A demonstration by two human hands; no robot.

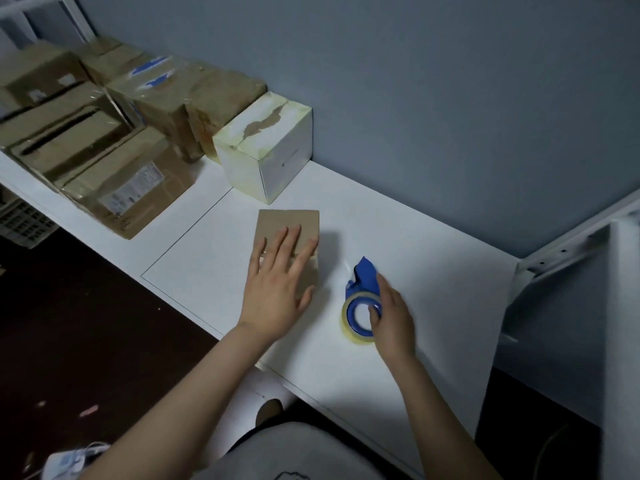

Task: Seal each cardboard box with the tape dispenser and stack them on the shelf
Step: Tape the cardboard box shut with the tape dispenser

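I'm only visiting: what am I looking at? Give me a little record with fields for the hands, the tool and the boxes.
Surface: white shelf board
Left hand: left hand lies flat on the small brown box, fingers straight
Right hand: right hand grips the blue tape dispenser, on the board to the right of that box
Other boxes: white box behind; taped brown boxes stacked at far left

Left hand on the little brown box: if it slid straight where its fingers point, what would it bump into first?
Probably the white box beyond it. The left hand lies flat on the small cardboard box, fingers aimed toward the white box's right edge, so it might just miss.
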